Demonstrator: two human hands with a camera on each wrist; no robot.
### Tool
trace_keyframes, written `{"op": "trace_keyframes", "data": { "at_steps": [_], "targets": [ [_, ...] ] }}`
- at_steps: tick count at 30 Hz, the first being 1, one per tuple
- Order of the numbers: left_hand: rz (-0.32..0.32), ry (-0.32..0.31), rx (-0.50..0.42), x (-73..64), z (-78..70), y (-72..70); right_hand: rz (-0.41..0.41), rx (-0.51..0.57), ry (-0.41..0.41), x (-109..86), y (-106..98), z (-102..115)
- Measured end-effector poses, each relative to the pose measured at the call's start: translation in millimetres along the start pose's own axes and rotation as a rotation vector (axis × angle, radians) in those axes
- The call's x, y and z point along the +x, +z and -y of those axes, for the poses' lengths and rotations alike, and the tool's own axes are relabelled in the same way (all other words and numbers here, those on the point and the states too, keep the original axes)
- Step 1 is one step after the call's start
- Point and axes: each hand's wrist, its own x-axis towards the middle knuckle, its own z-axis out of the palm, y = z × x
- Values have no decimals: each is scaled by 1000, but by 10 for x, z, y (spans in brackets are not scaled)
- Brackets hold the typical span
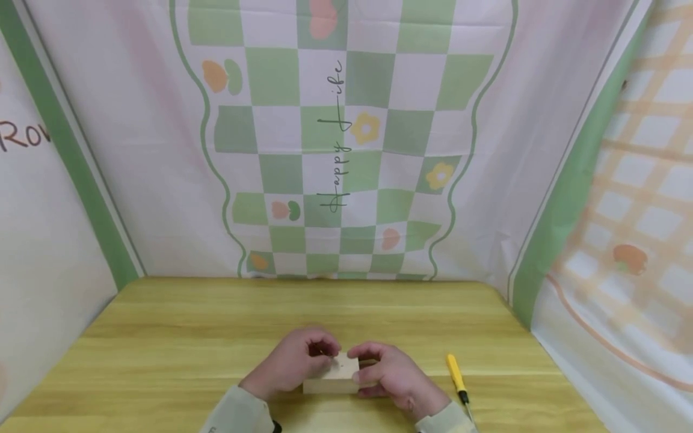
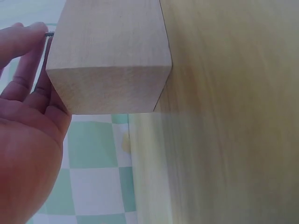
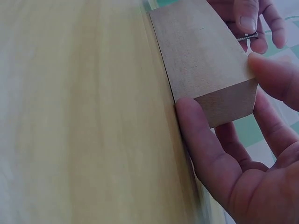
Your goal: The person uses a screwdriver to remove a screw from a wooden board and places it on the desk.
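A pale wooden block (image 1: 331, 385) lies on the table in front of the person, its plain faces also filling much of the left wrist view. My right hand (image 1: 397, 376) holds its right end, thumb and fingers around the edges in the right wrist view. Above the block's upper face, my left hand (image 1: 295, 364) pinches a small metal screw (image 3: 247, 37) between thumb and fingers. The screw's threaded end points at the block; whether it enters the wood I cannot tell. A small dark mark shows on the upper face in the head view.
A screwdriver (image 1: 456, 374) with a yellow handle and black collar lies right of the right hand, its metal shaft partly hidden by the sleeve. The wood-grain table (image 1: 162, 337) ends at a checked, printed cloth (image 1: 325, 132) behind. Similar cloth hangs at both sides.
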Motion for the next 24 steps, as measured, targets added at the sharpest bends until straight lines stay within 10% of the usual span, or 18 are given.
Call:
{"op": "trace_keyframes", "data": {
  "at_steps": [24],
  "targets": [
    [-92, 58, 77, 13, -7, 64, 7, 2, -1, 9, -15, -27]
  ]
}}
